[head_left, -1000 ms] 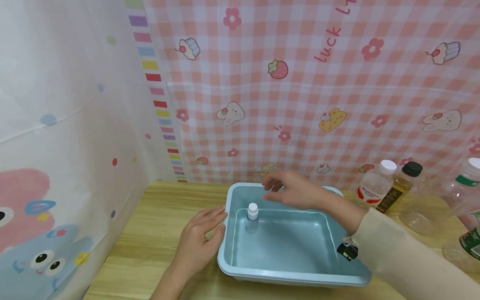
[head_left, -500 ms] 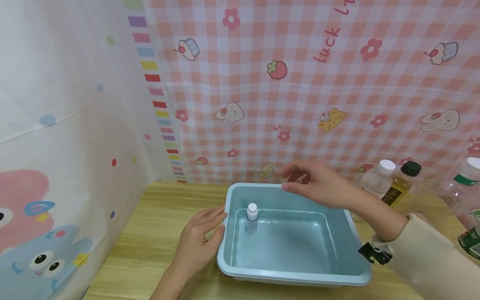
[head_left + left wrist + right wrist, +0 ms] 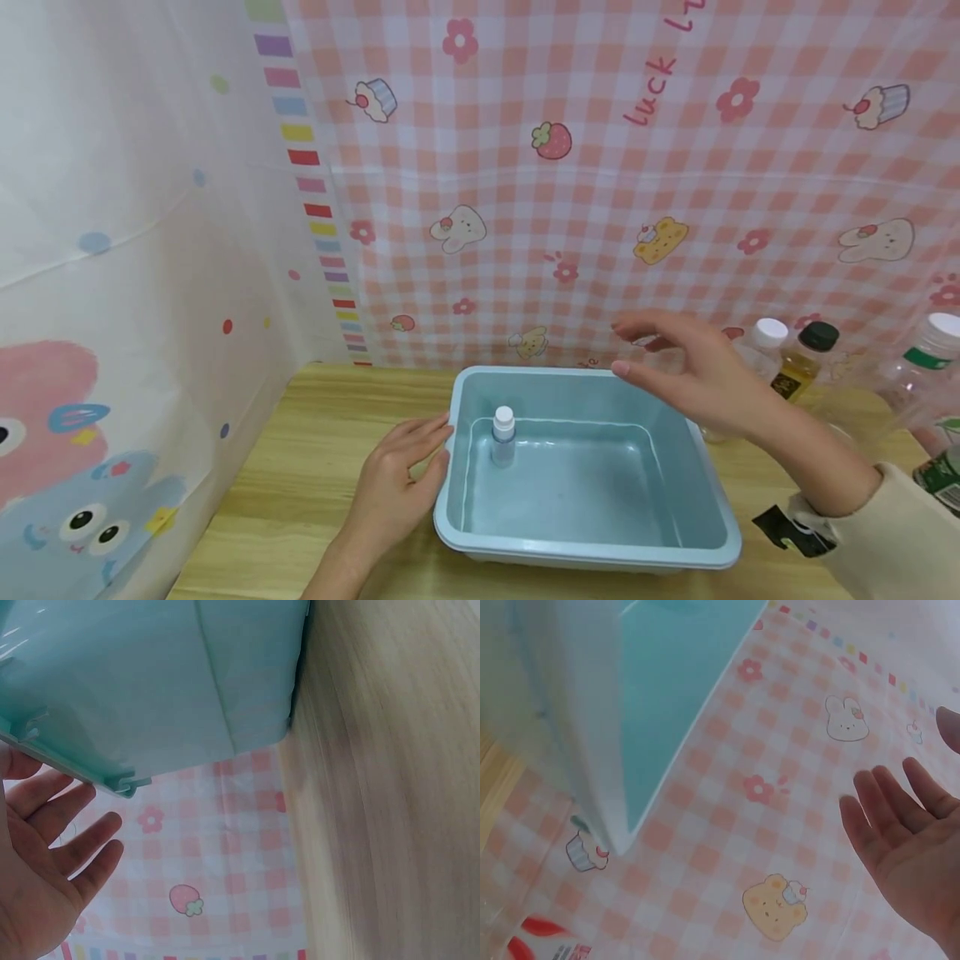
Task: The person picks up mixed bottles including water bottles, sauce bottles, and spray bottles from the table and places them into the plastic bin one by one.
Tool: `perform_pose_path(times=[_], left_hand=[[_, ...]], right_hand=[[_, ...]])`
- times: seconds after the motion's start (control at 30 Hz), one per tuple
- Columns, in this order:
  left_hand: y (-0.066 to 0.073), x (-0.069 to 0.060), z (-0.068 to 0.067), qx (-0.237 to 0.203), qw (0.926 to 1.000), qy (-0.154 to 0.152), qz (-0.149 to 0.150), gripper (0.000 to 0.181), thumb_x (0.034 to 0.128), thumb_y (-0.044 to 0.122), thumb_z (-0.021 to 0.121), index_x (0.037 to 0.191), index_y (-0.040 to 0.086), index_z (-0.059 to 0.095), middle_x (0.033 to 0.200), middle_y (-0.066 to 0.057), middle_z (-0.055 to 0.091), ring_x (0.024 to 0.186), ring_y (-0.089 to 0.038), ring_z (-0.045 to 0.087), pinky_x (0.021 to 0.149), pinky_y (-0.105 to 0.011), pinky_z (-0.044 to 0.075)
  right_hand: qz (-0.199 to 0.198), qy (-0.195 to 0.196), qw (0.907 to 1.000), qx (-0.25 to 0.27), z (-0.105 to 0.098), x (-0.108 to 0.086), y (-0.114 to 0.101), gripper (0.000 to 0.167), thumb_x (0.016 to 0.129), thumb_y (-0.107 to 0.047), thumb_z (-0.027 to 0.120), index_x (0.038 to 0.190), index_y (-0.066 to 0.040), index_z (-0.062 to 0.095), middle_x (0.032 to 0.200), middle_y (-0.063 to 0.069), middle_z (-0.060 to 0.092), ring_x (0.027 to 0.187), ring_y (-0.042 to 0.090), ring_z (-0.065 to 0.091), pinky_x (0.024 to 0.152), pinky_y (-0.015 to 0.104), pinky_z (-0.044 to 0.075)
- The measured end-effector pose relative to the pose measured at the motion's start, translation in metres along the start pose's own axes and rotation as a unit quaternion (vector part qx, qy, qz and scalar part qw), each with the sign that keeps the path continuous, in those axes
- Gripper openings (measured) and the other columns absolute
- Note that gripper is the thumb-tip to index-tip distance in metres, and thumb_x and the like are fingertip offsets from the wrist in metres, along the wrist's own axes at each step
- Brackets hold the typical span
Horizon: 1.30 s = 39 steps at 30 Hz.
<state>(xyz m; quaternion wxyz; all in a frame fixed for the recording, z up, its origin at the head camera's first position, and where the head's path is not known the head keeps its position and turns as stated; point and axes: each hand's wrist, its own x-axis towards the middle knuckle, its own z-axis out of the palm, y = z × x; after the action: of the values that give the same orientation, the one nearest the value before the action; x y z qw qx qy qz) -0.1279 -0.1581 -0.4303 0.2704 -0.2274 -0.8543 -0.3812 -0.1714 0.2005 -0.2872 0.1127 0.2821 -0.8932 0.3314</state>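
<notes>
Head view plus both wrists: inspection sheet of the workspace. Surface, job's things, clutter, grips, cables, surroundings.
Surface: wood-grain tabletop.
Job's things: blue basin on the tabletop; small bottle, white-capped, upright inside, toward the left wall.
Clutter: bottles to the basin's right: white-capped bottle, partly hidden; dark-capped bottle, amber contents; green-banded bottle; green-labelled bottle, cut by frame edge.
Left grip: fingers against the basin's left side.
Right grip: near the basin's far right corner, holding nothing.
Cables: nothing seen.
Surroundings: pink checked cloth behind, white printed cloth left.
</notes>
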Motion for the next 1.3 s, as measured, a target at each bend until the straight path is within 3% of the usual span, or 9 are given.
perform_pose_path(times=[0.23,0.33,0.47,0.57,0.6,0.67,0.8,0.97,1.3], left_hand=[[0.001,0.0,0.0,-0.002,1.0,0.001,-0.005,0.031,0.0879,0.002,0.075,0.119,0.003,0.079,0.13,-0.005,0.073,0.118,-0.026,0.068,0.095,-0.052,0.058],[0.0,0.0,0.001,-0.004,1.0,0.003,-0.003,0.032,0.0875,0.002,0.075,0.119,0.003,0.079,0.13,-0.004,0.073,0.118,-0.026,0.068,0.094,-0.052,0.059],[0.0,0.0,0.001,-0.001,1.0,0.004,0.0,0.032,0.0877,0.001,0.074,0.119,0.003,0.079,0.13,-0.003,0.073,0.117,-0.025,0.068,0.093,-0.051,0.059],[-0.001,0.0,0.001,0.0,1.0,0.003,-0.003,0.031,0.0879,0.002,0.075,0.119,0.003,0.079,0.13,-0.003,0.073,0.118,-0.024,0.068,0.094,-0.051,0.059],[-0.001,0.0,0.0,0.0,1.0,0.001,-0.005,0.031,0.0881,0.002,0.075,0.119,0.003,0.079,0.13,-0.003,0.073,0.118,-0.024,0.068,0.094,-0.05,0.059],[-0.001,0.0,0.0,-0.001,1.0,-0.003,-0.009,0.031,0.0883,0.003,0.075,0.119,0.004,0.08,0.131,-0.003,0.073,0.119,-0.024,0.067,0.095,-0.05,0.059],[-0.001,0.0,0.0,-0.003,0.9999,-0.007,-0.014,0.03,0.0888,0.005,0.075,0.119,0.004,0.08,0.131,-0.003,0.073,0.12,-0.024,0.067,0.097,-0.05,0.058],[-0.002,0.0,0.0,-0.004,0.9999,-0.007,-0.012,0.03,0.0889,0.005,0.075,0.119,0.004,0.079,0.131,-0.003,0.073,0.12,-0.024,0.067,0.097,-0.05,0.058],[-0.003,-0.001,0.0,-0.005,0.9999,-0.005,-0.008,0.03,0.0885,0.004,0.075,0.119,0.004,0.079,0.131,-0.004,0.073,0.119,-0.024,0.067,0.095,-0.05,0.059]], right_hand=[[0.007,0.059,0.9983,0.002,-0.007,-0.018,0.009,0.041,0.095,-0.017,0.079,0.134,-0.013,0.067,0.146,0.009,0.061,0.134,0.039,0.054,0.096,0.07,0.046],[0.002,0.087,0.9962,-0.003,-0.01,-0.026,0.018,0.046,0.093,-0.014,0.08,0.137,-0.014,0.066,0.151,0.008,0.057,0.142,0.025,0.048,0.098,0.071,0.043],[-0.02,0.119,0.9923,-0.024,-0.014,-0.034,0.032,0.055,0.089,-0.01,0.083,0.141,-0.015,0.065,0.157,0.002,0.052,0.143,0.004,0.04,0.111,0.047,0.041],[-0.037,0.131,0.9901,-0.034,-0.016,-0.038,0.041,0.061,0.087,-0.008,0.083,0.145,-0.015,0.063,0.16,-0.001,0.049,0.146,0.003,0.036,0.114,0.039,0.035],[-0.04,0.132,0.9898,-0.036,-0.017,-0.039,0.043,0.063,0.087,-0.009,0.083,0.146,-0.015,0.062,0.161,-0.001,0.048,0.147,0.003,0.035,0.116,0.04,0.033],[-0.039,0.132,0.9899,-0.033,-0.019,-0.042,0.048,0.067,0.087,-0.01,0.083,0.149,-0.014,0.059,0.163,0.0,0.044,0.149,0.004,0.032,0.118,0.057,0.03],[-0.025,0.134,0.9897,-0.044,-0.023,-0.047,0.055,0.076,0.086,-0.014,0.085,0.155,-0.013,0.053,0.167,0.006,0.039,0.151,0.019,0.033,0.111,0.075,0.027],[0.003,0.126,0.9897,-0.068,-0.028,-0.052,0.067,0.087,0.083,-0.022,0.089,0.159,-0.013,0.047,0.169,0.015,0.032,0.151,0.05,0.029,0.109,0.084,0.021],[0.075,0.113,0.9827,-0.127,-0.039,-0.057,0.092,0.1,0.08,-0.031,0.091,0.161,-0.004,0.038,0.172,0.022,0.019,0.149,0.061,0.021,0.112,0.084,0.015]])
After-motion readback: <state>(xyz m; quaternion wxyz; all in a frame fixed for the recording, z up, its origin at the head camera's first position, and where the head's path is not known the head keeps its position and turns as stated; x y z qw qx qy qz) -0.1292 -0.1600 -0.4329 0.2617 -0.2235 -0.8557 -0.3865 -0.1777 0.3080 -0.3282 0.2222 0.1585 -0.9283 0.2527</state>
